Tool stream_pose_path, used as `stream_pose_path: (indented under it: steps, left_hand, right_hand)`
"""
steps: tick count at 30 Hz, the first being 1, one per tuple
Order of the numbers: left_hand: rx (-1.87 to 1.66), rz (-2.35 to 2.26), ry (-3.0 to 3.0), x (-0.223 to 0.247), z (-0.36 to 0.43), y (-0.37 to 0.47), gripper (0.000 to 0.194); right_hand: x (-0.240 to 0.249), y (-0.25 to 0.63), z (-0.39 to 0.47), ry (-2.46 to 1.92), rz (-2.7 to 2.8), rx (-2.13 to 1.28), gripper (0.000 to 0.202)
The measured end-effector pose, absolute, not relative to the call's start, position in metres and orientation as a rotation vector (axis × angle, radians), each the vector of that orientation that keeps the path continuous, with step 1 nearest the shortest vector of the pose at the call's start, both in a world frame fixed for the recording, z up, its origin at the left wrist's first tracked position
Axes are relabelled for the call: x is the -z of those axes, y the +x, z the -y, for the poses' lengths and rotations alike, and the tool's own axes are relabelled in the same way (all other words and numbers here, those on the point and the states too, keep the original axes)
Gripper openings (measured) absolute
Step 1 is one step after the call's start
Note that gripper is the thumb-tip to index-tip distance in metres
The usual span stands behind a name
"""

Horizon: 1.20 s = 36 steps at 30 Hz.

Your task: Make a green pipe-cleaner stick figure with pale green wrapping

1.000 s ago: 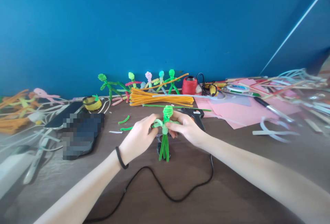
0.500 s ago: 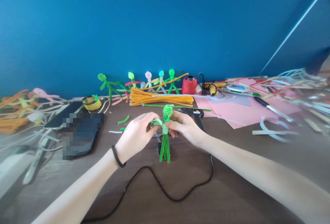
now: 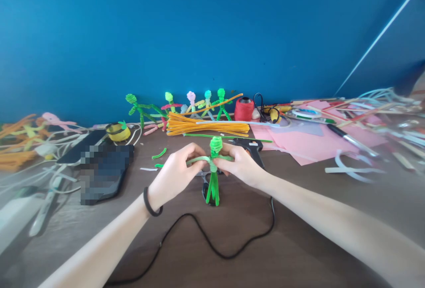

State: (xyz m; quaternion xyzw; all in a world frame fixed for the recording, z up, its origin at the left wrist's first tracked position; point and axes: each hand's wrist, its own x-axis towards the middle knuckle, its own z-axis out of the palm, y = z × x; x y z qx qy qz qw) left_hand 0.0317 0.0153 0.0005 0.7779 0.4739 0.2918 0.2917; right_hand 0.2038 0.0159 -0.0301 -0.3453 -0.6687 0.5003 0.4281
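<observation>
Between my two hands stands a green pipe-cleaner figure (image 3: 216, 145) with a coiled head and several straight stems hanging down as legs. A pale green pipe cleaner (image 3: 202, 159) wraps its middle and reaches out to the left. My left hand (image 3: 181, 164) pinches that pale strand between thumb and fingers. Closed on the figure's right side just under the head is my right hand (image 3: 244, 166); its far fingers are partly hidden. Below the figure, partly covered by it, lie scissors (image 3: 205, 186). A black glue gun (image 3: 253, 147) lies behind my right hand.
Orange pipe cleaners (image 3: 206, 126) lie bundled at the back, with finished figures (image 3: 141, 110) leaning on the blue wall. A black cable (image 3: 199, 230) curves across the front. A dark phone-shaped object (image 3: 109, 175) is left; pink paper (image 3: 299, 144) and a marker (image 3: 352, 140) are right.
The pale green strand, looped beside the figure before, now stretches out straighter to the left. My left hand has shifted slightly; the right hand keeps its hold.
</observation>
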Motion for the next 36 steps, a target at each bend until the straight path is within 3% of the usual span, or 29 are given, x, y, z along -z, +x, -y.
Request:
stream_pose_path:
  steps: [16,23,36]
  left_hand:
    - [-0.854,-1.323,2.131,-0.0008,-0.0112,0.0330,0.009]
    - [-0.868,-1.354,2.159,-0.0030,-0.0103,0.0332,0.010]
    - [-0.877,-1.374,2.781,0.0029,-0.0076,0.0316,0.005]
  right_hand:
    - [0.0271,0.2017,-0.0152,-0.850,1.596,-1.187,0.011]
    - [0.0304,0.2005,-0.0192,-0.777,1.427,-1.449,0.016]
    - [0.0311,0.1997,-0.0181,-0.898,1.444,-1.465,0.023]
